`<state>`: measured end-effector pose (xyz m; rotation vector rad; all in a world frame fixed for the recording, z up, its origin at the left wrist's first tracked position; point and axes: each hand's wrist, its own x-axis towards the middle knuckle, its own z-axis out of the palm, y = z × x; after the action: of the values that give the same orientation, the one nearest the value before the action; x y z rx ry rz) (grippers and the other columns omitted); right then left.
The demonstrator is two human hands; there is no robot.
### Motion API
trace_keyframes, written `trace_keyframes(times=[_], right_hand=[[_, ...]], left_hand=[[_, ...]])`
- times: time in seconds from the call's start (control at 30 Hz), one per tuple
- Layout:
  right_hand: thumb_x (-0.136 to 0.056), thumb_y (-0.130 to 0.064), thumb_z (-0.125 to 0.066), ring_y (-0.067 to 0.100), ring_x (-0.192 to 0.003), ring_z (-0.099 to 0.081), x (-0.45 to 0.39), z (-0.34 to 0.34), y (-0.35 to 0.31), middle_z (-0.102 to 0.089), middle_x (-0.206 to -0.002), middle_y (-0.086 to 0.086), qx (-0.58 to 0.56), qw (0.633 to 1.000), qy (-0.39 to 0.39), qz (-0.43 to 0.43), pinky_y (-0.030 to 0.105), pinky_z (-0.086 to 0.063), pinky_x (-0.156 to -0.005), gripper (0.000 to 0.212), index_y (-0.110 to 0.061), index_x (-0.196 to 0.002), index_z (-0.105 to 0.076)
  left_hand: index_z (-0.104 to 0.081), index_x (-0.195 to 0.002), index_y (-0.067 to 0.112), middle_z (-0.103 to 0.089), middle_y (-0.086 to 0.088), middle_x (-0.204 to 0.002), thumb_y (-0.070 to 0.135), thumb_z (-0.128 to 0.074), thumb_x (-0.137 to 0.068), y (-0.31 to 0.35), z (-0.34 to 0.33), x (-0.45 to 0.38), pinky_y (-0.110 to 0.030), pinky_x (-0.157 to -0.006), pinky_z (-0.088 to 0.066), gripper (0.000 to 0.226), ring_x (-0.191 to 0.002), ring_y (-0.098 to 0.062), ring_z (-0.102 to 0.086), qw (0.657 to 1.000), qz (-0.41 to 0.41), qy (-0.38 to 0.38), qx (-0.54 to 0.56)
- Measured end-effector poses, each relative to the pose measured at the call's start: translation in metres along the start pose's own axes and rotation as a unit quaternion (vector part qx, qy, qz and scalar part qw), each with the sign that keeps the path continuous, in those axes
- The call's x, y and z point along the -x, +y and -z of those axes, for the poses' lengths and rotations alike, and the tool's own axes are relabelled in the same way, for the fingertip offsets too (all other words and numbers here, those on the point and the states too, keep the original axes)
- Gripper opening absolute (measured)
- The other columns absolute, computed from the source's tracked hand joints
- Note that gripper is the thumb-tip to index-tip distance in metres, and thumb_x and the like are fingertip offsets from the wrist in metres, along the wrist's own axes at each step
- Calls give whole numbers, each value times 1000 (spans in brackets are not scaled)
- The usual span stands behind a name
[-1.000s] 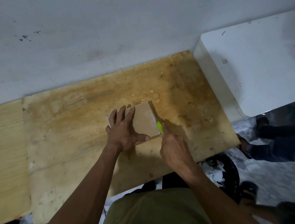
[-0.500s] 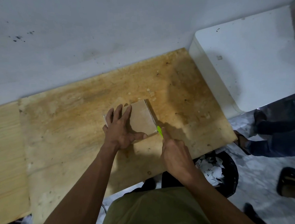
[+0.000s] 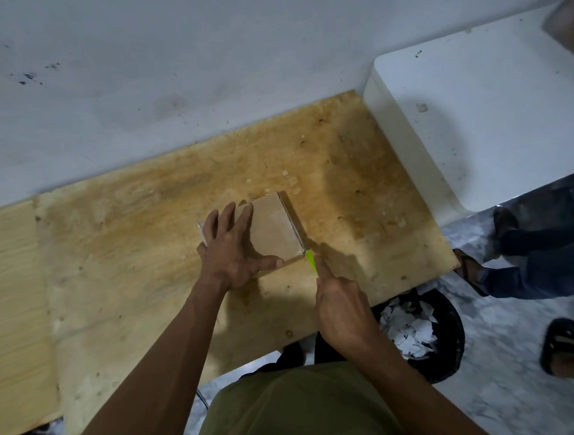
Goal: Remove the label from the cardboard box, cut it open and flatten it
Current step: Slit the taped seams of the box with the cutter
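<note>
Box (image 3: 272,228) no print legible | L hand (image 3: 233,252) flat on top | R hand (image 3: 341,309) w/ green cutter (image 3: 311,260) at corner

An olive-green garment (image 3: 294,419) is worn — both forearms (image 3: 159,361) are left bare, no sleeves seen.

a stained plywood board (image 3: 164,247) serves as the worktop, butted against a white wall at 12 o'clock. its near edge runs from 7 o'clock up to 3 o'clock. a paler wood panel (image 3: 7,308) lies flush beside it at 9 o'clock. a white surface (image 3: 497,111) adjoins it at 2 o'clock, set a little higher. a small cardboard box (image 3: 272,228) lies flat on the board just right of centre, one side at 3 o'clock showing a slit edge. pale crumbs (image 3: 286,179) dot the board just past the box at 12 o'clock.
</note>
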<state>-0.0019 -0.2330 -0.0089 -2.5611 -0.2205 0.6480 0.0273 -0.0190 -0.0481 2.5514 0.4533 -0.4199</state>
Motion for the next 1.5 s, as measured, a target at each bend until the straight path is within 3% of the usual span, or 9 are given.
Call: trace_keyframes(times=[0.23,0.37,0.5,0.7,0.8,0.93,1.07,1.33,1.5], right_hand=[[-96,-9,-41,17,-56,-50,14,-10,14,-51,-69,4,-21,999,-13,27,28,-37,-53,69,-27,-155,-11],[-101,-17,-38,15,-52,-48,15,-2,18,-47,-63,0,-41,997,49,49,27,-35,-51,54,-21,-153,-25],[-102,-24,-39,8,-46,-44,7,19,9,-47,-58,-4,-128,988,74,37,24,-36,-49,49,-34,-149,-30],[-99,-43,-46,24,-72,-59,-58,32,-12,-62,-77,3,-173,980,100,-2,32,-46,-59,31,-17,-106,-62],[-99,-41,-43,29,-90,-59,-110,32,-30,-63,-97,9,-139,982,117,56,35,-45,-73,33,-15,-108,-61],[-100,-36,-44,32,-121,-50,-169,27,-58,-56,-130,15,-88,983,21,163,35,-41,-92,43,-10,-132,-52],[-101,-39,-42,31,-100,-57,-185,16,-62,-58,-103,12,-80,982,-64,156,30,-34,-71,38,-11,-125,-53],[-100,-41,-43,27,-94,-60,-151,12,-24,-65,-101,9,-150,987,9,62,32,-41,-72,32,-17,-117,-55],[-100,-40,-44,26,-87,-60,-125,0,-14,-64,-92,5,-204,977,57,21,37,-48,-72,26,-18,-107,-55]], left_hand=[[-11,-152,38,-2,7,-161,77,-73,-51,0,1,0,-64,-106,-23,125,-146,-24,8,1000,3,-5,4],[-11,-152,38,-2,7,-161,78,-72,-52,1,2,1,-64,-106,-22,125,-146,-24,8,1000,-1,-7,1],[-10,-153,39,-2,8,-161,78,-72,-52,1,3,1,-64,-106,-22,125,-146,-23,9,1000,-3,-6,2],[-12,-152,38,-3,6,-162,79,-72,-50,0,5,3,-67,-107,-24,126,-147,-24,8,1000,-10,3,17],[-15,-153,36,-4,3,-163,81,-70,-48,0,4,6,-71,-109,-16,127,-149,-24,10,999,-12,24,28],[-17,-152,36,-3,-2,-163,91,-58,-45,0,0,14,-70,-111,-9,127,-149,-26,11,997,0,64,40],[-22,-150,31,-13,-6,-161,97,-50,-41,-3,-3,21,-59,-114,-17,130,-147,-32,-6,991,48,120,45],[-19,-150,19,-19,-11,-157,71,-83,-40,-20,-3,25,-54,-114,-19,137,-143,-34,-15,946,196,156,205],[-26,-144,17,-49,-6,-130,36,-93,-56,-5,-1,27,-46,-97,-49,112,-120,-27,-51,866,256,161,399]])
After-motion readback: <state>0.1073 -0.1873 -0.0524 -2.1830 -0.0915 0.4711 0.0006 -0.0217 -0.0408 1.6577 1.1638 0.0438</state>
